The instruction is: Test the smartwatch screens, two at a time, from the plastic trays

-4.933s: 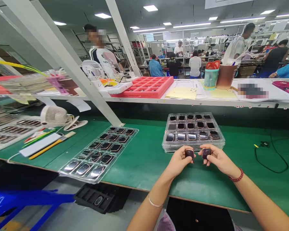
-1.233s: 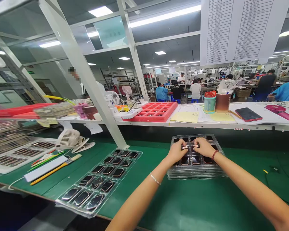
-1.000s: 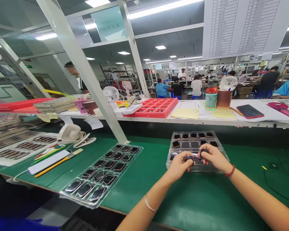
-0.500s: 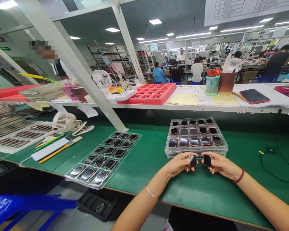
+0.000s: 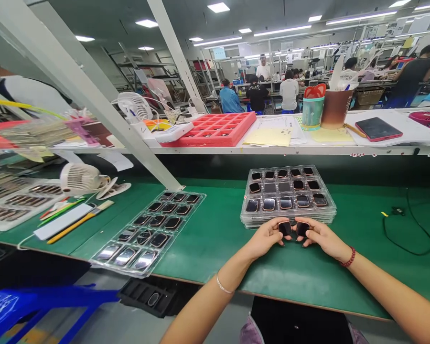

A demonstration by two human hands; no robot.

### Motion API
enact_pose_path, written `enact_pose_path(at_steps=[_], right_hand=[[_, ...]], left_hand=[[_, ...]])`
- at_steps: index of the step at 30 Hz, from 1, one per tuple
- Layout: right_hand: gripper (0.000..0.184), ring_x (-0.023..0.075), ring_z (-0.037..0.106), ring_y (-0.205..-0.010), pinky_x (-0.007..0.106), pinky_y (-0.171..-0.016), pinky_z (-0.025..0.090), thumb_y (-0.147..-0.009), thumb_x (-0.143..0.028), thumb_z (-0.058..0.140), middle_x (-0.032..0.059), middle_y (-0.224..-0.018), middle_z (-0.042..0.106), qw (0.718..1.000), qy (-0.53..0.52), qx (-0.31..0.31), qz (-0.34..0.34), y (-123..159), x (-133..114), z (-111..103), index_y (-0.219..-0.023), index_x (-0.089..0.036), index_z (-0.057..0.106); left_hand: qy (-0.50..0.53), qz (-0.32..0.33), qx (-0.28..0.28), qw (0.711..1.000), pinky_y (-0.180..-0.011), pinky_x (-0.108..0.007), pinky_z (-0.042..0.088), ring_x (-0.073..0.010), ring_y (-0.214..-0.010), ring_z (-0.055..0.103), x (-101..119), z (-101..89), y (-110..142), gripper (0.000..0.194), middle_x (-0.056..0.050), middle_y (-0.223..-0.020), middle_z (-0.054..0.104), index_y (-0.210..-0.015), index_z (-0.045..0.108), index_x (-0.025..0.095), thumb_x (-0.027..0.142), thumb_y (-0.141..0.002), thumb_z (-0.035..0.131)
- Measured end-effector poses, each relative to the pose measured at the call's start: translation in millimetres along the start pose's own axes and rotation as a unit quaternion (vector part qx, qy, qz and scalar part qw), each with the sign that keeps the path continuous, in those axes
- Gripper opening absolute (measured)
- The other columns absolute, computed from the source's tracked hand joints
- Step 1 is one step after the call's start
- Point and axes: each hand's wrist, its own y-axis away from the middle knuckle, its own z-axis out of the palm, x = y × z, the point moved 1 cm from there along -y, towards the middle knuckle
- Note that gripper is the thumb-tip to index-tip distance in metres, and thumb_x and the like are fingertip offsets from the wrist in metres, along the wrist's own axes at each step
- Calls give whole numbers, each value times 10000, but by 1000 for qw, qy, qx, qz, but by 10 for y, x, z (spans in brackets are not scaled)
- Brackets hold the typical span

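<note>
Drawn back from tray stack (image 5: pixel 250 220): two dark squares (image 5: pixel 284 229) (one apiece), pinched in left fingers (image 5: pixel 275 221) and right fingers (image 5: pixel 313 223).

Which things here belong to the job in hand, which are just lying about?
Likely in the job:
left hand, holding a dark-faced unit
right hand, holding a second unit
stacked clear trays, just beyond the hands
single clear tray of similar units

Probably just lying about:
white fan
yellow-handled brush
phone
brown cup
</note>
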Motion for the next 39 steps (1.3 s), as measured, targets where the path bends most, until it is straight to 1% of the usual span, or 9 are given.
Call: enact_pose_path(at_steps=[5,8,12,15,17,22,28,33,39], right_hand=[[373,156,625,-807,304,-656,532,-831,-214,522,86,-1101,625,999,45,4,-19,8,-7,31,-1202,-218,488],[382,154,618,-786,302,-637,528,-832,-210,514,90,-1086,633,998,56,3,-23,21,-33,48,-1212,-210,475],[346,148,612,-738,277,-586,513,-853,-269,516,91,-1021,658,998,59,3,-26,32,-67,61,-1190,-192,496],[282,131,600,-660,260,-556,497,-882,-335,480,83,-927,680,997,65,11,-25,36,-83,61,-1102,-177,557],[275,123,592,-626,259,-552,494,-894,-359,456,74,-882,685,997,65,13,-25,39,-90,62,-1055,-174,578],[309,129,600,-666,244,-534,482,-836,-325,545,66,-946,670,997,74,9,-24,46,-100,90,-1113,-190,533],[264,122,590,-631,249,-539,480,-848,-360,524,58,-896,675,995,99,18,-20,47,-107,120,-1044,-186,551],[280,118,596,-596,244,-506,463,-844,-377,523,58,-899,671,995,95,16,-12,43,-97,105,-1045,-183,546],[270,112,605,-594,246,-522,477,-847,-353,522,58,-899,664,996,87,15,-19,43,-103,103,-1052,-180,543]], left_hand=[[-22,-4,12,1000,-637,-261,475,-186,-818,645,-20,22,7,436,-84,-973,619,-1163,499,159,216,-749,621],[-36,-3,16,999,-621,-253,471,-186,-798,653,-17,22,15,409,-88,-968,624,-1148,509,153,232,-759,609],[-47,6,27,999,-563,-230,455,-174,-731,658,0,13,22,363,-86,-920,636,-1101,539,141,329,-794,582],[-48,4,36,998,-529,-221,436,-155,-656,651,14,13,28,341,-82,-855,651,-1034,572,127,389,-820,536],[-47,3,38,998,-521,-219,430,-153,-652,648,23,20,34,341,-83,-852,656,-1022,578,129,399,-821,528],[-48,-6,37,998,-541,-211,432,-167,-729,656,25,40,46,391,-82,-940,651,-1075,552,153,322,-734,644],[-79,-20,47,996,-504,-197,395,-132,-631,639,-10,40,35,318,-84,-887,672,-1029,571,139,314,-765,603],[-68,-16,49,996,-502,-194,391,-125,-627,636,-7,39,32,297,-79,-883,674,-1022,566,139,287,-766,592],[-78,-20,50,995,-500,-196,389,-123,-623,631,13,49,41,284,-69,-870,666,-1015,562,140,289,-775,581]])
